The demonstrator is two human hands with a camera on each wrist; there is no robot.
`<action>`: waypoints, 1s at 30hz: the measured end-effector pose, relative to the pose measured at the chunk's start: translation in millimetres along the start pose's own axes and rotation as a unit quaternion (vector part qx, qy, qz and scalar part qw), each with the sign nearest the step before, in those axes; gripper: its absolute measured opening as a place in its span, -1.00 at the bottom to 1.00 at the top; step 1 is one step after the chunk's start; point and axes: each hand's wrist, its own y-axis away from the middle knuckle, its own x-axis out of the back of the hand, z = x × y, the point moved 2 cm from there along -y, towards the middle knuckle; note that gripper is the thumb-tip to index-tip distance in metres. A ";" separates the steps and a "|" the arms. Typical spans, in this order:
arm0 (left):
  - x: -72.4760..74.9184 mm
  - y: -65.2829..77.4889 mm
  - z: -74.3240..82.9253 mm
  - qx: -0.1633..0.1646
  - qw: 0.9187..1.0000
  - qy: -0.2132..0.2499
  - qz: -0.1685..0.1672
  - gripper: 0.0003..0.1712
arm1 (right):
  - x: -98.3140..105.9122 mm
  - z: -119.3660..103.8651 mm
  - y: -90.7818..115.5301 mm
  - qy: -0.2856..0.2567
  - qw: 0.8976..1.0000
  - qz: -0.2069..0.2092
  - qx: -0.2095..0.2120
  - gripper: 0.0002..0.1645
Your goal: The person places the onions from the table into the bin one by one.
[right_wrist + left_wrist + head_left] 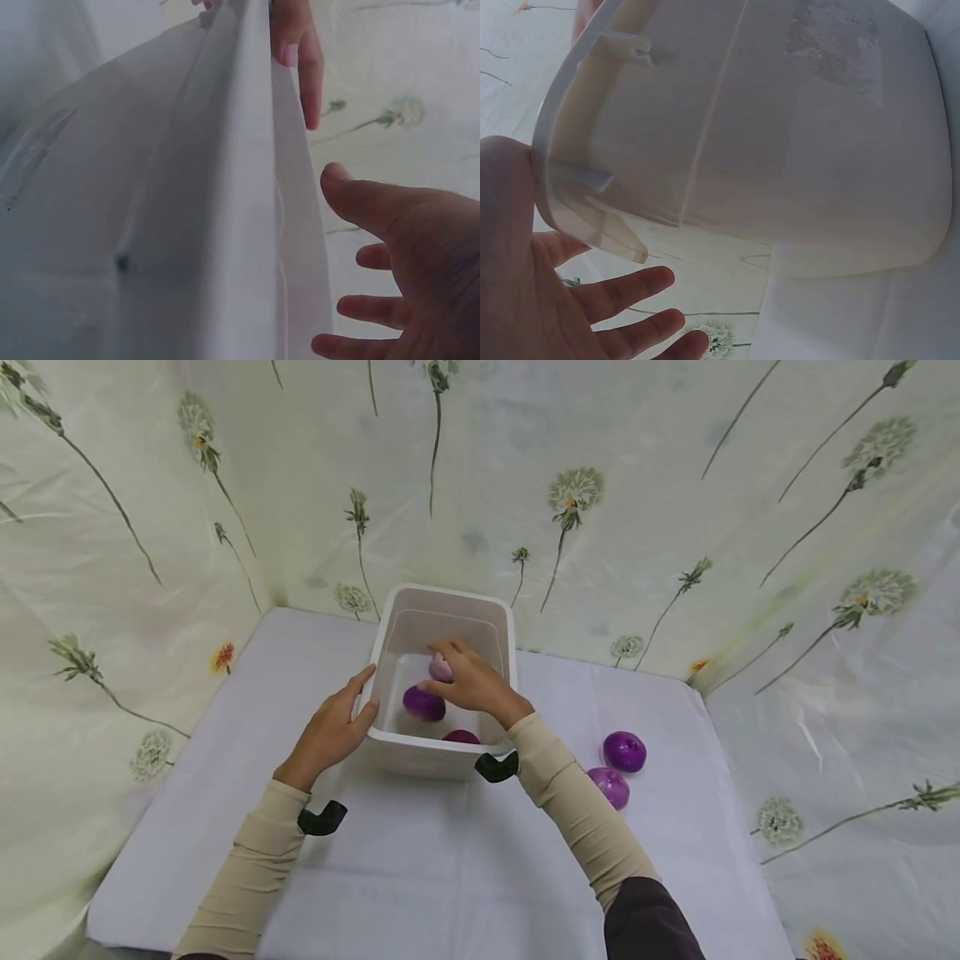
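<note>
A white plastic bin (442, 763) stands upright on the cloth, with a pale pink onion (441, 668), a purple onion (422, 703) and a partly hidden dark red onion (461, 737) inside. My left hand (330, 727) rests at the bin's left rim, its thumb and index finger over the edge. In the left wrist view, its other fingers (634, 292) spread straight outside the wall. Over the bin reaches my right hand (476, 681), fingertips overlapping the pale onion and thumb near the purple one. The right wrist view shows its fingers apart, with nothing between them.
Two more purple onions, the farther onion (624, 752) and the nearer onion (611, 788), lie right of the bin beside my right forearm. A white cloth (420, 877) covers the table. Flower-printed sheeting (480, 518) rises behind and at both sides.
</note>
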 end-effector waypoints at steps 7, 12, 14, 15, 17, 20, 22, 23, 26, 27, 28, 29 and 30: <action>-5.2 1.9 1.2 0.003 1.000 -0.001 -0.011 -0.29 | 3.0 8.7 13.7 -0.026 1.000 0.013 -0.010 -0.24; -6.3 1.6 2.1 0.004 1.000 0.001 -0.018 -0.29 | 12.8 14.8 30.5 -0.050 0.998 0.046 -0.008 -0.35; -6.3 0.9 2.2 0.004 1.000 0.004 -0.017 -0.28 | 18.2 18.3 38.8 -0.047 0.996 0.070 -0.001 -0.36; -6.2 0.6 2.1 0.004 1.000 0.004 -0.017 -0.28 | 21.0 20.6 43.1 -0.044 0.996 0.083 0.003 -0.36; -5.4 0.3 1.5 0.004 1.000 0.007 -0.018 -0.28 | 27.4 25.7 52.4 -0.040 0.993 0.110 0.004 -0.36; -2.1 0.6 -0.4 0.003 1.000 0.011 -0.014 -0.27 | 39.0 36.0 67.8 -0.048 0.988 0.147 -0.015 -0.35; -1.7 -0.2 -0.5 -0.003 1.000 0.015 -0.010 -0.28 | 48.9 46.4 81.3 -0.055 0.983 0.170 -0.033 -0.35; -2.8 -0.8 0.9 -0.003 1.000 0.016 -0.010 -0.28 | 54.3 53.0 90.2 -0.058 0.981 0.180 -0.046 -0.35; -3.5 0.6 2.1 -0.008 1.000 0.017 -0.007 -0.28 | 66.1 73.0 114.9 -0.064 0.974 0.201 -0.083 -0.35; -3.9 1.5 2.3 -0.008 1.000 0.018 -0.007 -0.28 | 69.0 79.1 123.2 -0.067 0.972 0.204 -0.094 -0.34; -4.7 2.6 2.8 -0.007 1.000 0.018 -0.009 -0.28 | 71.3 85.7 131.9 -0.068 0.970 0.208 -0.107 -0.34; -5.7 3.7 3.7 -0.006 1.000 0.020 -0.012 -0.28 | 72.9 92.5 140.9 -0.069 0.968 0.211 -0.119 -0.34; -7.2 4.3 4.2 -0.007 1.000 0.023 -0.014 -0.28 | 74.4 98.9 150.1 -0.071 0.965 0.215 -0.131 -0.35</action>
